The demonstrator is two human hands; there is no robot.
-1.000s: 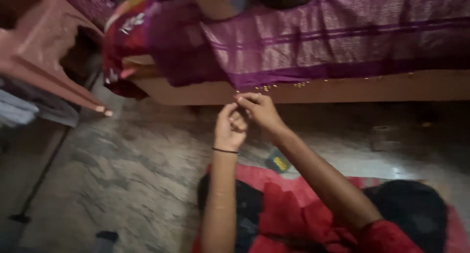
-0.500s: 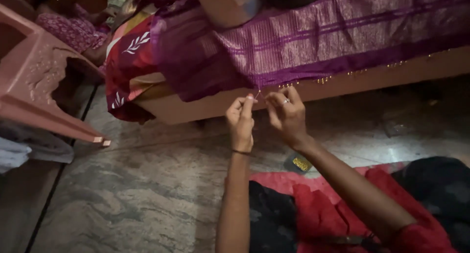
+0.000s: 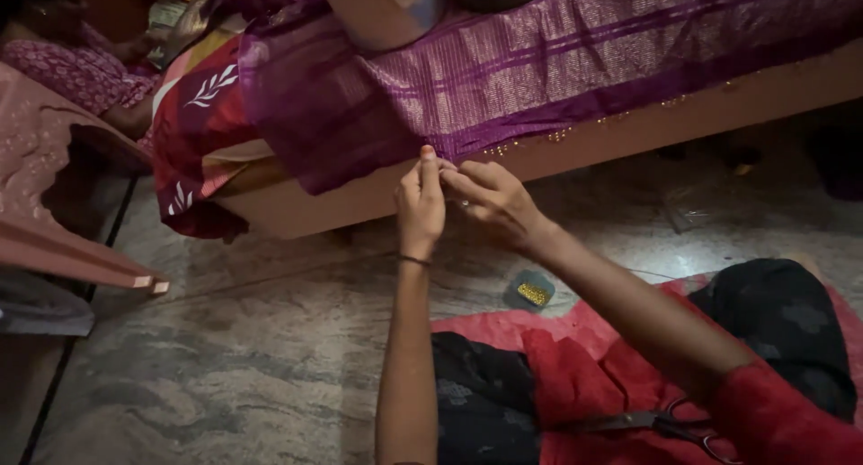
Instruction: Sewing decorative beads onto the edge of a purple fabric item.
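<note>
- the fingertips of the left hand (image 3: pixel 421 204) and right hand (image 3: pixel 490 198) are crowding together at the hem of the purple striped woven cloth (image 3: pixel 539 69), hiding whatever they are pinching.
- the dark-handled metal scissors (image 3: pixel 670 424) are lying half buried in red fabric.
- the pale round vessel (image 3: pixel 382 11) is being cut off by the top edge.
- the small teal dish of gold bits (image 3: pixel 532 291) is showing too small to tell its contents.
- the pink plastic chair (image 3: pixel 63 204) is running off the left edge.

Two hands (image 3: pixel 421 204) (image 3: pixel 490 198), one purple cloth (image 3: pixel 539 69), one scissors (image 3: pixel 665 424), one small bead dish (image 3: pixel 532 290), one pink chair (image 3: pixel 63 204).
</note>
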